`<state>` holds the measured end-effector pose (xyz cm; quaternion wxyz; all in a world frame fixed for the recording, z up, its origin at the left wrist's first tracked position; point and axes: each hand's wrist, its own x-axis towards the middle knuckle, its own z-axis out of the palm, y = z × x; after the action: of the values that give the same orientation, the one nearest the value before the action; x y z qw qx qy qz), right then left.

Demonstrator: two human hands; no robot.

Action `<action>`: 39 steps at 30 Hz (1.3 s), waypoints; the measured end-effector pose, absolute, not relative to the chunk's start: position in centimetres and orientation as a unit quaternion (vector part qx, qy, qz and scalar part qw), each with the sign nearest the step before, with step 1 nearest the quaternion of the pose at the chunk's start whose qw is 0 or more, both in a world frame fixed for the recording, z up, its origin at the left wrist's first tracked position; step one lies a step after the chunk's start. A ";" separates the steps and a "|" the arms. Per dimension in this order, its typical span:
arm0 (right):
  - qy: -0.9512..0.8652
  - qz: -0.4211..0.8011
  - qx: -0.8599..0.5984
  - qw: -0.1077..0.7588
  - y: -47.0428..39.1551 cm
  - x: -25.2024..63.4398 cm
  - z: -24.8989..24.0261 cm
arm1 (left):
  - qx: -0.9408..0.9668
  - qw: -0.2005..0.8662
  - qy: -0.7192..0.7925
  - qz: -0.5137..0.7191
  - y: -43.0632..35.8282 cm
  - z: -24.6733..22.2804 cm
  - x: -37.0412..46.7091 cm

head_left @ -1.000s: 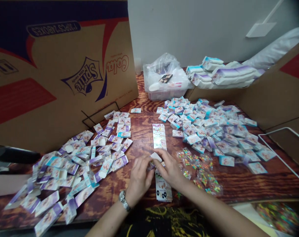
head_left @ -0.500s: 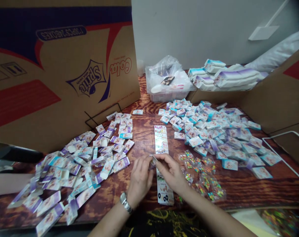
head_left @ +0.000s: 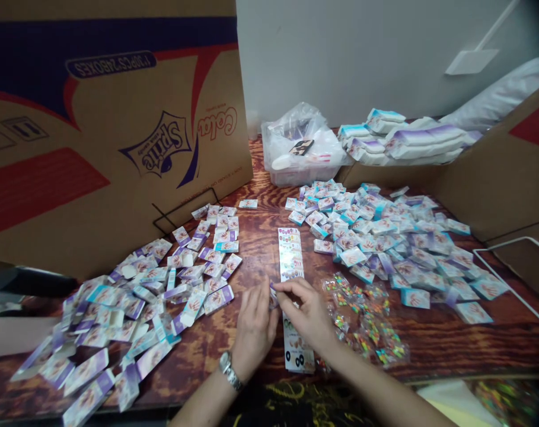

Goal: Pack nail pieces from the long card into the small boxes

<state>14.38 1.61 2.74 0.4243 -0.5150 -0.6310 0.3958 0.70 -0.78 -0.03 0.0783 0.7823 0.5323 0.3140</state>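
L hand (head_left: 255, 320) grips a box (head_left: 273, 298), R hand (head_left: 308, 314) pinching its edge, just beside strips (head_left: 291, 256); prob. best w/ light, even pressure so it won't crease.

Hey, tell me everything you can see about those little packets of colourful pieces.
The small packets look like clear, shiny plastic filled with tiny red, orange, yellow and green pieces. They lie in a loose, partly overlapping cluster on the wood-grain tabletop, right of the right hand. The right forearm crosses their near side. Seals can't be made out.
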 end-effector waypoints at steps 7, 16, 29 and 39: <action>-0.699 0.290 -0.483 0.440 0.3 14.1 2.4 | 0.781 0.064 0.559 0.273 -0.8 0.0 1.2; -0.665 0.404 -0.464 0.423 0.2 14.2 0.9 | 0.771 0.138 0.560 0.271 -0.7 0.1 1.1; -0.266 0.699 -0.421 0.513 2.1 14.2 0.6 | 0.682 0.385 0.501 0.368 0.4 0.9 -0.6; -0.170 0.510 -0.447 0.715 7.3 22.9 -0.1 | 0.639 0.380 0.540 0.393 -0.3 0.1 -1.1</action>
<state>22.91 7.31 -0.10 0.7148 -0.4473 -0.1699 0.5100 -1.11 -0.26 0.13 0.3803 0.6395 0.5405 0.3928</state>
